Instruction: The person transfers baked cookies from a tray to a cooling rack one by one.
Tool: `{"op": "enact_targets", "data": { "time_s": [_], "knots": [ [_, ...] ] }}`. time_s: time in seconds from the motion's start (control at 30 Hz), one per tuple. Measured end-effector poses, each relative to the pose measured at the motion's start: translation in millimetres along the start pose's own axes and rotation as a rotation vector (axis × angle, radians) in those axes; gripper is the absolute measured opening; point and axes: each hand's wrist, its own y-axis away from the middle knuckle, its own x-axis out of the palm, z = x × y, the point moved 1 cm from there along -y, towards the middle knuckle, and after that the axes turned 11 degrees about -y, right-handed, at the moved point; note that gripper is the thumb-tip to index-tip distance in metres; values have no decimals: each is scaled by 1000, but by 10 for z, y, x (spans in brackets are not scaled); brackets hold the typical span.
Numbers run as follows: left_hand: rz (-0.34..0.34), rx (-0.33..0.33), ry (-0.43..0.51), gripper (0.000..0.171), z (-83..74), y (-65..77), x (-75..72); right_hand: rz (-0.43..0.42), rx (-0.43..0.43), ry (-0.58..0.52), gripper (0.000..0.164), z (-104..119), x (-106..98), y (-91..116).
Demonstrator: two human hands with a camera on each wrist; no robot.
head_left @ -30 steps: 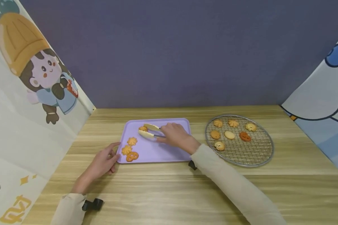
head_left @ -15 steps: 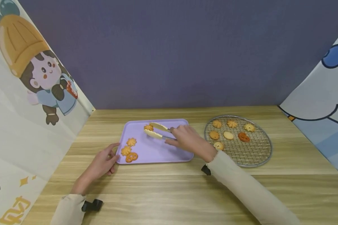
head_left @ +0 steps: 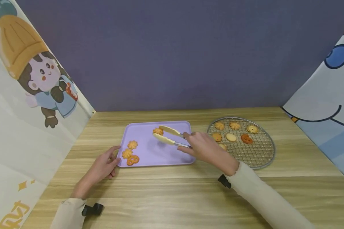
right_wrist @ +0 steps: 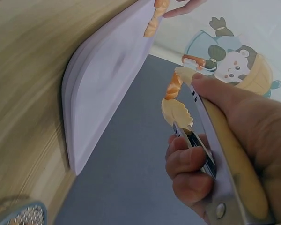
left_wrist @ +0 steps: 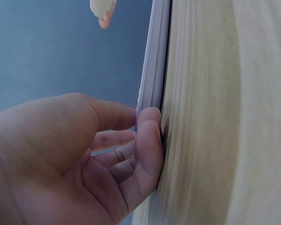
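Note:
My right hand (head_left: 207, 148) holds metal tongs with cream-coloured tips (head_left: 164, 139). A flower-shaped cookie (head_left: 157, 131) is pinched in the tips; in the right wrist view that cookie (right_wrist: 173, 86) hangs above the lilac tray (head_left: 160, 156). At the tray's left rim, my left hand (head_left: 103, 165) grips the edge between thumb and fingers, as the left wrist view shows of the tray edge (left_wrist: 152, 70). Two flower-shaped cookies (head_left: 132, 144) and a pretzel (head_left: 132, 160) lie near the left end of the tray.
To the right of the tray lies a round wire rack (head_left: 258, 156) bearing several cookies, among them a pale oval biscuit (head_left: 231, 137) and a darker pretzel (head_left: 247, 139). My right forearm partly covers it. A dark panel (head_left: 172, 57) stands behind the wooden table (head_left: 160, 194).
My right hand has moved to the right with the tongs, carrying the cookie from the tray's upper left toward its middle. The left hand stays at the tray's edge.

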Motion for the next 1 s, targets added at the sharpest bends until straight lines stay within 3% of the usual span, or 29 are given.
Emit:
{"op": "enact_targets", "data": {
  "time_s": [0.47,0.83,1.0],
  "knots": [
    [4,-11,-21,51,37,-14,15,-78,-9,-3,46,-78,-167,368],
    [7,-14,-20,52,53,-23,26,-186,-37,-7,43,-151,-248,779],
    [9,-17,-20,52,53,-18,18,-193,-34,44,48,-214,-285,977]
  ]
}}
